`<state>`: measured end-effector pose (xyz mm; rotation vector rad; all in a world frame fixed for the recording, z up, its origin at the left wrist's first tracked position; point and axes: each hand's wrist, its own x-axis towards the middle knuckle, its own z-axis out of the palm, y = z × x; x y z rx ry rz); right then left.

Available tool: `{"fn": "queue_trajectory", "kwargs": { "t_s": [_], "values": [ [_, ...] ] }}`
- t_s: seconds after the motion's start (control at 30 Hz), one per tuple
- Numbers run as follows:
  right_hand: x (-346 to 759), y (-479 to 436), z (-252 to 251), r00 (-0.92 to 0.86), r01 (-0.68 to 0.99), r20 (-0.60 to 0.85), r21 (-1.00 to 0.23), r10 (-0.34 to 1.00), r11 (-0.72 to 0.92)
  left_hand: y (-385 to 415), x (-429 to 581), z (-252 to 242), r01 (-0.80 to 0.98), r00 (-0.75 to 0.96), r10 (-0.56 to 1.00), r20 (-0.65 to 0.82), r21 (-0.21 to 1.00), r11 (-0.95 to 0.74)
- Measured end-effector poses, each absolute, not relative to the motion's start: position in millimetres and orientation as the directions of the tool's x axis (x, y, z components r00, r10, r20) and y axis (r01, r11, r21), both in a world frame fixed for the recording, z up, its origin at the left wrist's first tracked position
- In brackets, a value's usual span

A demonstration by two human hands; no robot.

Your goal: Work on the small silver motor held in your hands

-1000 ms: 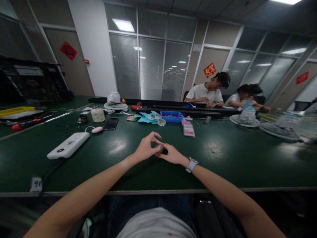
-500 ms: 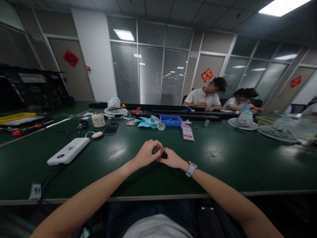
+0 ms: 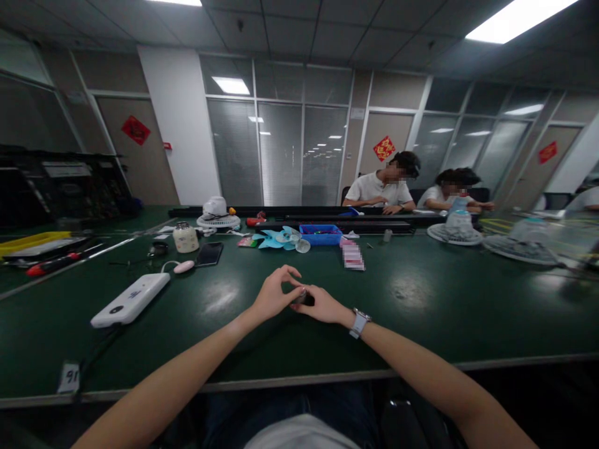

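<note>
Over the near middle of the green table point(image 3: 402, 337), my two hands meet. My right hand point(image 3: 325, 304), with a watch point(image 3: 359, 322) on its wrist, is closed on a small dark part with a metallic shine point(image 3: 302, 295); the fingers hide most of it, so its kind cannot be made out. My left hand point(image 3: 275, 296) has its fingers apart, the index finger raised and the thumb tip at the small part. Beyond the hands lie light-blue fan blades point(image 3: 276, 239), a blue plastic tray point(image 3: 322, 237) of small items and a pink-and-white packet point(image 3: 352, 254).
To the left are a white power bank-like box point(image 3: 133, 299) with a cable, a phone point(image 3: 209, 254) and a cream bottle point(image 3: 186, 238). A white fan part point(image 3: 216, 215) stands behind them, more fan parts point(image 3: 456, 231) at right. Two people point(image 3: 384, 187) sit across the table.
My left index finger has lifted away from the small part, opening the hand. My right hand still holds it. The view has tilted slightly upward.
</note>
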<state>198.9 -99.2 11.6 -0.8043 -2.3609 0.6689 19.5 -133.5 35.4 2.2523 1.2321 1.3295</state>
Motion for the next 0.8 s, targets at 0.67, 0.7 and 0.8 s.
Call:
{"fn": "queue_trajectory", "kwargs": {
  "t_s": [0.67, 0.7, 0.8],
  "values": [
    [200.4, -105.0, 20.7, -0.679, 0.39, 0.298, -0.627, 0.671, 0.674, -101.9, -17.2, 27.0, 0.692, -0.154, 0.787, 0.598, 0.634, -0.346],
    [200.6, -105.6, 21.4, -0.68, 0.393, 0.295, -0.627, 0.671, 0.673, -96.1, -24.9, 23.4, 0.718, -0.171, 0.802, 0.572, 0.63, -0.296],
    [201.2, -106.3, 22.3, -0.678, 0.408, 0.283, -0.622, 0.678, 0.668, -81.4, -42.5, 12.2, 0.746, -0.207, 0.871, 0.445, 0.648, -0.154]
  ]
}}
